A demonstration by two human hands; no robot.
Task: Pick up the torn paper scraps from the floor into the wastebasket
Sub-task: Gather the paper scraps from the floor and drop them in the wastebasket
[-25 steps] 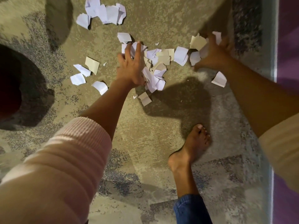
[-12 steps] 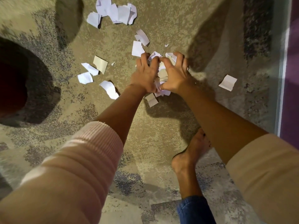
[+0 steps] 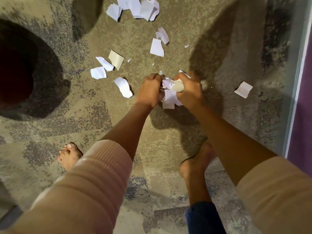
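Note:
My left hand (image 3: 148, 89) and my right hand (image 3: 190, 90) are pressed together above the carpet, fingers curled round a bunch of white and beige paper scraps (image 3: 170, 94) held between them. More torn scraps lie loose on the carpet: a pile (image 3: 135, 7) at the top, two pieces (image 3: 157, 46) beyond my hands, a group (image 3: 108, 65) to the left, one curled piece (image 3: 124, 86) beside my left hand, and a single piece (image 3: 243, 89) to the right. The dark round wastebasket (image 3: 18, 73) stands at the left edge.
My bare feet stand on the mottled beige and grey carpet, the left foot (image 3: 70, 156) near my left sleeve and the right foot (image 3: 195, 164) under my right forearm. A purple strip with a pale border (image 3: 302, 81) runs down the right side.
My hands swept the middle scraps together, closed round them and lifted the bunch. The view has shifted, so my left foot now shows.

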